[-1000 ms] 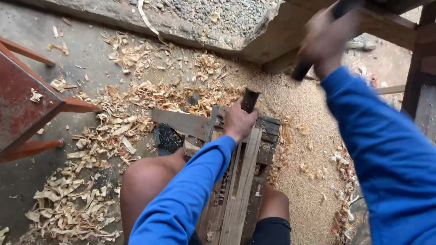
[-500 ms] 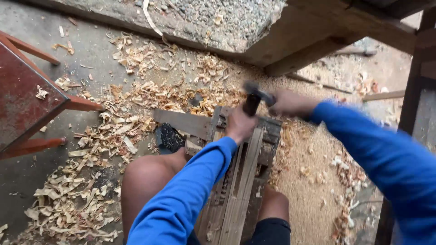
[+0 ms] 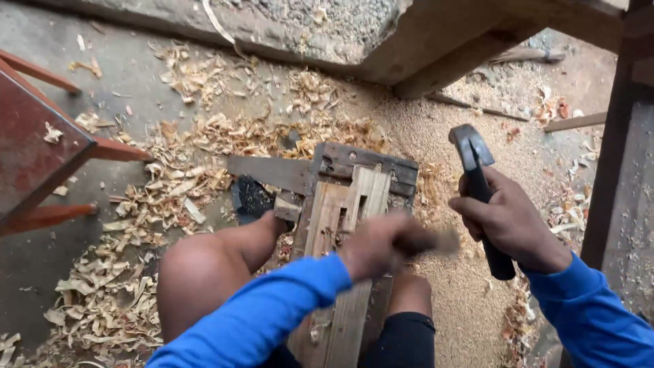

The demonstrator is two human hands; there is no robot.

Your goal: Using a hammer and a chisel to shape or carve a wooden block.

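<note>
2 hands are busy over a wooden frame that lies on the ground between the person's bare knees, its far end pointing toward a concrete ledge. The right hand is wrapped shut around the dark handle of a hammer, gripped about midway, with the metal head raised to the right of the frame and clear of it. The left hand sits over the near middle of the frame and is badly blurred; it looks closed around something short and dark that pokes out to the right, but I cannot tell what that is. The hammer looks top-heavy and stiff, so a hold lower on the handle would probably give more swing, while the present grip favours control. The frame seems rigid, rough and fairly light, made of pale slats notched into darker, worn boards; the long side rails look like the safest place to steady it. Wood shavings lie thick to the left, fine sawdust to the right, and a red stool stands at the far left edge.
</note>
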